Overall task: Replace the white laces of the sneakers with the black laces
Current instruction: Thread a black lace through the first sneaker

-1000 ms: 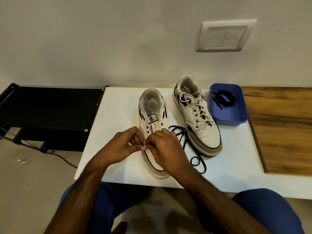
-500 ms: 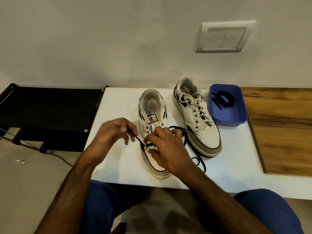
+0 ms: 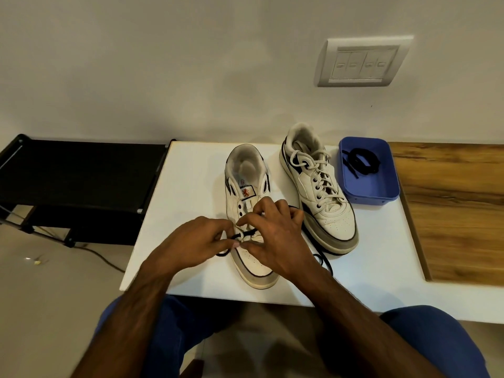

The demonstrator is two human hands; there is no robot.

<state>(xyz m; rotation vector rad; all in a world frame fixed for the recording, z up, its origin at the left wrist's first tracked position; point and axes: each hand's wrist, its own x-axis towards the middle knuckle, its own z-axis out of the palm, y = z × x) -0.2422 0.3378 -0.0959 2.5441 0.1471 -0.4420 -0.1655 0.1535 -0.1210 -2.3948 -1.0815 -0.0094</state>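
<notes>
Both hands meet over the near sneaker [image 3: 246, 214], left hand [image 3: 191, 248] and right hand [image 3: 275, 241] pinching the black lace [image 3: 245, 234] between them; best to pull both ends evenly before threading the next eyelets.

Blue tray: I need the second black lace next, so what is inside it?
Inside the blue tray lies one coiled black lace. Nothing else shows; the floor under the coil is covered.
</notes>
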